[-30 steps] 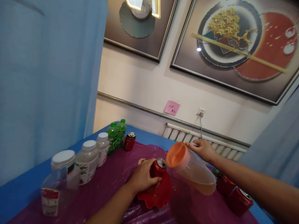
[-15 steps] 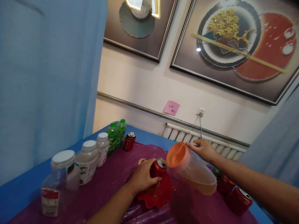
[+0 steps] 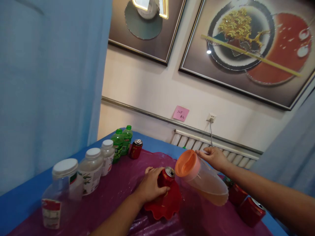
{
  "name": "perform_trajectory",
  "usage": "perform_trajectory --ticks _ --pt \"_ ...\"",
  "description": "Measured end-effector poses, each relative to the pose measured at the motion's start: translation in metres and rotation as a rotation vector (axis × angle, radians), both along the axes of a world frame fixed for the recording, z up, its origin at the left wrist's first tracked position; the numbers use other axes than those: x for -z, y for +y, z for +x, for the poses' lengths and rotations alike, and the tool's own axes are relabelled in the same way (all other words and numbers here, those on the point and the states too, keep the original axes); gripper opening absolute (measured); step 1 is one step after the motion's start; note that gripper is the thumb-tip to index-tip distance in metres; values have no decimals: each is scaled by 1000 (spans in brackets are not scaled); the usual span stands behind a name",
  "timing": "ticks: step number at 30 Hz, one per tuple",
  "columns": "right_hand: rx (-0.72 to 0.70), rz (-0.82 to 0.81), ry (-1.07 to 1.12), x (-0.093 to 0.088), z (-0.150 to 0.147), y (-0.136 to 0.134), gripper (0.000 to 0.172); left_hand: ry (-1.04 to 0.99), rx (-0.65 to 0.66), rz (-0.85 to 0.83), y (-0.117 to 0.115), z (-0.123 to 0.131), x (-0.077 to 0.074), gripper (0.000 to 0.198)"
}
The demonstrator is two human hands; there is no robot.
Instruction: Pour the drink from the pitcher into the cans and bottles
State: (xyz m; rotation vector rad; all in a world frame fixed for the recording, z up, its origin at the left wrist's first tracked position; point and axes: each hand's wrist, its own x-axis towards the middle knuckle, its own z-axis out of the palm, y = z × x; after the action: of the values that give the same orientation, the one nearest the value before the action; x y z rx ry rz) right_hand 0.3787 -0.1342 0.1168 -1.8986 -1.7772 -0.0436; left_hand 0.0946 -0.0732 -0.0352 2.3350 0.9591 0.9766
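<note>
My left hand (image 3: 149, 186) is wrapped round a red drink can (image 3: 167, 177) that stands on a red wavy-edged dish (image 3: 166, 205). The can's top is open. My right hand (image 3: 213, 156) grips the handle side of a clear plastic pitcher (image 3: 203, 178) with an orange lid. The pitcher is tipped far over to the left, with its lid just right of the can's top and amber liquid pooled in its lower side. I cannot make out any liquid running from the spout.
A purple plastic sheet (image 3: 118, 193) covers the blue table. Along the left stand three clear white-capped jars (image 3: 91, 170), two green bottles (image 3: 121, 141) and another red can (image 3: 136, 148). More red cans (image 3: 251, 211) lie at the right. A wall radiator (image 3: 216, 147) runs behind.
Nothing has visibly changed apart from a slight shift of the view; both hands, the can and the tilted pitcher are in the same places.
</note>
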Motion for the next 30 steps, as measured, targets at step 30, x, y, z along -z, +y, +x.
perform_trajectory --ticks 30 --pt "14 -13 -7 -7 -7 -4 60 11 6 -12 -1 -1 -2 65"
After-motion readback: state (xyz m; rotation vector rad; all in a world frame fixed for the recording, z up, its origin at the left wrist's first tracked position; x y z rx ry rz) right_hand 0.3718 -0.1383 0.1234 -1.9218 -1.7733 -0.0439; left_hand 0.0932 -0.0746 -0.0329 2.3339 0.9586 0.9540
